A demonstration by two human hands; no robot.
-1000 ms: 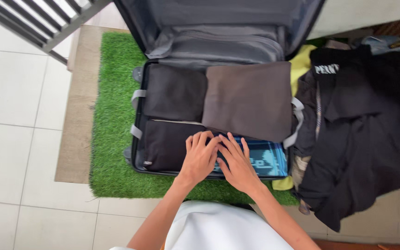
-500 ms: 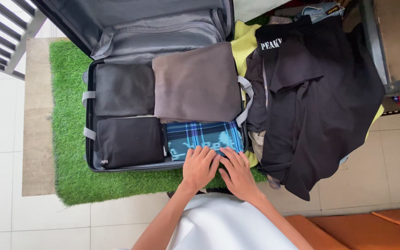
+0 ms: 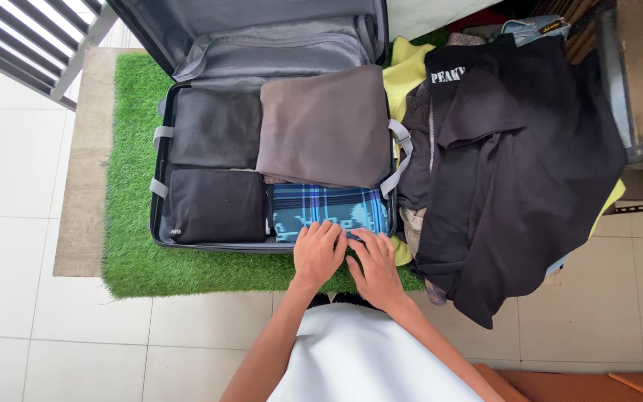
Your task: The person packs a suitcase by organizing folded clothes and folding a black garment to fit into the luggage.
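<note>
left hand [image 3: 318, 255] and right hand [image 3: 374, 269] lying flat, fingers spread, gripping nothing | pressing blue plaid cloth [image 3: 329, 209] now uncovered in near-right corner of suitcase [image 3: 159, 186] | hands sliding back toward near edge since a second ago | packing looking settled

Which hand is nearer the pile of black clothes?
Right. The right hand lies just beside the black clothes pile; the left hand sits farther off, on the blue plaid cloth.

A white tiled floor [image 3: 9, 186] bears a green turf mat [image 3: 132, 223], an open suitcase [image 3: 159, 179] upon it.
</note>
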